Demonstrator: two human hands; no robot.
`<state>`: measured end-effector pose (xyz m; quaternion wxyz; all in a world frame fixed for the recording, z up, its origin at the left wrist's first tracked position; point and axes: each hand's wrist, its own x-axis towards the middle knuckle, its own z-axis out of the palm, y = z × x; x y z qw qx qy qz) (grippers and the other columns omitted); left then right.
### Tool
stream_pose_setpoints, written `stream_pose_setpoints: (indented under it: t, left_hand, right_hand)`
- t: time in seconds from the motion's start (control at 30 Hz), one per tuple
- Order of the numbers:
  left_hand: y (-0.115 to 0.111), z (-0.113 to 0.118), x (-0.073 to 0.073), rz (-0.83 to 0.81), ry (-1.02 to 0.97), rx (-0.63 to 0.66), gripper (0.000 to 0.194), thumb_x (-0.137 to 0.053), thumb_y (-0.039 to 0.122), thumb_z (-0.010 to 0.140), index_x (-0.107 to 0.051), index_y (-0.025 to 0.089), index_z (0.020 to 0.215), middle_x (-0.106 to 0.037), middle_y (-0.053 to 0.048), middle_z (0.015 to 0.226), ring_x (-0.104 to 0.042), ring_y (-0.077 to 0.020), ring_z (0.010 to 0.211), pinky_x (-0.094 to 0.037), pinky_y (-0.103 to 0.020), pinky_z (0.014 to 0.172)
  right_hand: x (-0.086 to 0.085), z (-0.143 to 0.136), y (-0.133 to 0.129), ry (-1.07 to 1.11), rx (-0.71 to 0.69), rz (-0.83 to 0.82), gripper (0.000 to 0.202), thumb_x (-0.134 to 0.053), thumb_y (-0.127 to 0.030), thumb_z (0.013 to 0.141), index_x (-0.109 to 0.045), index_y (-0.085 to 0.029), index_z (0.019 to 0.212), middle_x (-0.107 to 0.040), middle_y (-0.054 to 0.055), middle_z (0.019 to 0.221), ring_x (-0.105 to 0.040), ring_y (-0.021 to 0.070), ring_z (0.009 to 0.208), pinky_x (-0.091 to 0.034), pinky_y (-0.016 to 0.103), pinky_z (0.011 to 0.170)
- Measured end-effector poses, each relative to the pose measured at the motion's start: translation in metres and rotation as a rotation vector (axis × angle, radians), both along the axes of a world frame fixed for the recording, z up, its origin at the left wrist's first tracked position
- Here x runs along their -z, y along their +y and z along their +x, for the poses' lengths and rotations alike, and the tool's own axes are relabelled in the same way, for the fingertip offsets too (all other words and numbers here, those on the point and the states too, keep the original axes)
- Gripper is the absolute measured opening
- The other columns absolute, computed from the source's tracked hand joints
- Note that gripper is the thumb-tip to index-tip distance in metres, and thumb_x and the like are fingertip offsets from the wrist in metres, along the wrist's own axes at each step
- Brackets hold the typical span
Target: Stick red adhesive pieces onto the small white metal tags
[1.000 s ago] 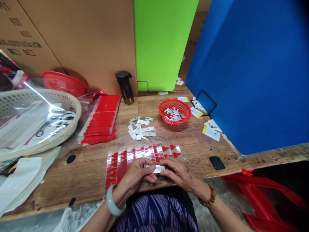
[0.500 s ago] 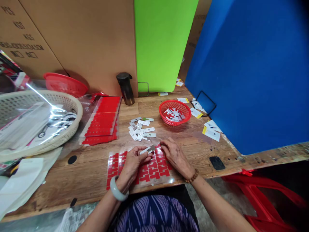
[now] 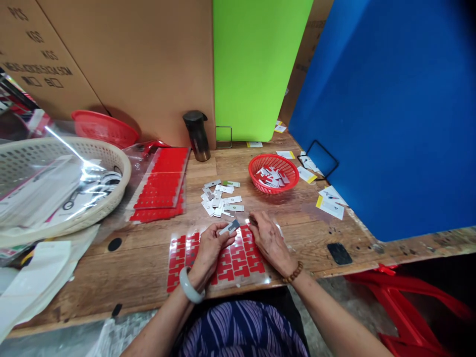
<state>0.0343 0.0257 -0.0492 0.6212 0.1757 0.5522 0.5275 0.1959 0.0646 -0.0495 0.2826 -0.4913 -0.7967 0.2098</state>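
My left hand (image 3: 212,248) pinches a small flat white-and-grey tag (image 3: 229,227) between thumb and fingers, above a clear sheet of red T-shaped stickers (image 3: 238,260). Over the sheet's upper right corner is my right hand (image 3: 268,239), its fingers curled and the fingertips close together; whatever is in them is hidden. Just beyond the hands lies a loose pile of similar small tags (image 3: 219,198). A red plastic basket (image 3: 254,183) to the right of the pile holds several white pieces with red parts.
At left, a large cream basket (image 3: 124,171) holds plastic-wrapped items. Red sticker sheets (image 3: 163,178) are stacked beside it. A dark tumbler (image 3: 198,138) stands near the cardboard. Green (image 3: 256,69) and blue (image 3: 390,114) boards rise behind. Printed cards (image 3: 330,206) lie at right.
The view has shifted slightly. The tag in my left hand has turned a little, and its grey end looks darker. My right hand stays at the sheet's upper corner, with its fingers slightly shifted.
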Motion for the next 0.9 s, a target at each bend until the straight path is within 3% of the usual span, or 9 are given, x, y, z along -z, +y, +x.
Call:
stream_pose_setpoints:
  t: [0.37, 0.57, 0.73, 0.9]
  left_hand:
    - [0.000, 0.003, -0.001, 0.017, 0.026, -0.021, 0.028, -0.074, 0.008, 0.065, -0.061, 0.013, 0.089, -0.071, -0.006, 0.081, -0.070, -0.0144, 0.070, -0.055, -0.022, 0.068]
    - [0.000, 0.003, -0.002, -0.002, 0.015, -0.042, 0.023, -0.068, 0.005, 0.070, -0.061, 0.012, 0.090, -0.071, -0.007, 0.083, -0.070, -0.0140, 0.072, -0.055, -0.021, 0.068]
    - [0.000, 0.003, -0.002, 0.000, 0.008, -0.040, 0.023, -0.066, 0.003, 0.070, -0.061, 0.013, 0.091, -0.071, -0.007, 0.086, -0.070, -0.0140, 0.074, -0.055, -0.019, 0.067]
    - [0.001, 0.001, -0.005, -0.016, -0.016, -0.021, 0.023, -0.063, 0.000, 0.072, -0.060, 0.011, 0.092, -0.072, -0.010, 0.084, -0.071, -0.0147, 0.073, -0.055, -0.018, 0.065]
  right_hand:
    - [0.002, -0.008, -0.002, 0.008, 0.094, -0.032, 0.014, -0.043, -0.008, 0.080, -0.050, -0.019, 0.076, -0.053, 0.004, 0.080, -0.048, 0.0183, 0.078, -0.038, 0.029, 0.073]
    - [-0.004, -0.007, -0.012, 0.048, 0.025, -0.072, 0.015, -0.041, -0.009, 0.084, -0.045, -0.020, 0.075, -0.050, 0.003, 0.080, -0.046, 0.0186, 0.078, -0.038, 0.031, 0.074]
    - [-0.008, -0.001, -0.014, 0.129, -0.024, -0.163, 0.014, -0.043, -0.013, 0.086, -0.048, -0.020, 0.074, -0.053, 0.001, 0.078, -0.048, 0.0172, 0.076, -0.038, 0.030, 0.073]
    - [-0.012, 0.006, -0.010, 0.301, -0.024, -0.355, 0.009, -0.048, -0.022, 0.085, -0.051, -0.019, 0.077, -0.056, 0.000, 0.076, -0.051, 0.0150, 0.073, -0.041, 0.028, 0.069]
